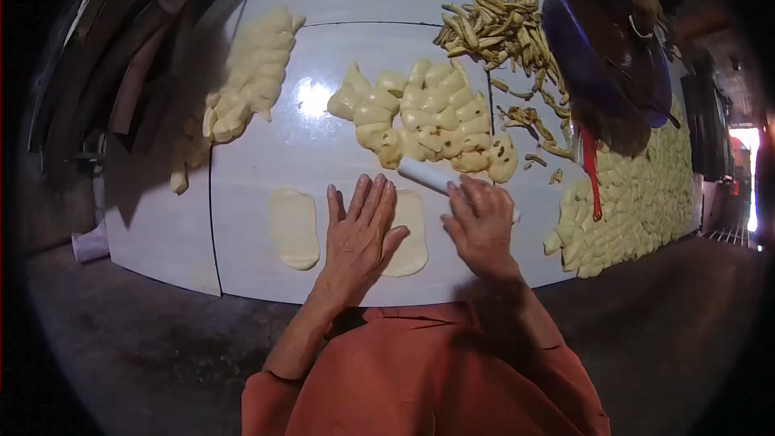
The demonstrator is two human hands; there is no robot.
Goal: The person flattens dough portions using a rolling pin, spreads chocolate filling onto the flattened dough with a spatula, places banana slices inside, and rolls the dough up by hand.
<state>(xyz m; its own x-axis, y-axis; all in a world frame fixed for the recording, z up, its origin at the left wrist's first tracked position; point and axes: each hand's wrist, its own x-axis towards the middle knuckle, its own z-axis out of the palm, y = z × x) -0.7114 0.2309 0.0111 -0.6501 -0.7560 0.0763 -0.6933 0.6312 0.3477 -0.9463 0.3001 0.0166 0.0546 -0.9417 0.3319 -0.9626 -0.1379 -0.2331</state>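
Note:
My left hand (pixel 357 222) lies flat with its fingers stretched out, its thumb side over the edge of a flat oblong sheet of dough (pixel 409 234). A second flattened dough sheet (pixel 294 228) rests on the table to the left of that hand. My right hand (pixel 482 222) is closed over the right part of a white rolling pin (pixel 424 174), which slants just beyond the right sheet. Past the pin sits a cluster of pale dough pieces (pixel 442 109), some with brown specks or spots.
On the white table (pixel 266 153), more dough lies at left (pixel 257 69) and right (pixel 630 210). Brownish-yellow strips (pixel 504 28) are heaped near a purple basin (pixel 565 12) with brown contents. A red-handled utensil (pixel 590 169) lies beside it. Another person's hand (pixel 644 6) is at the basin.

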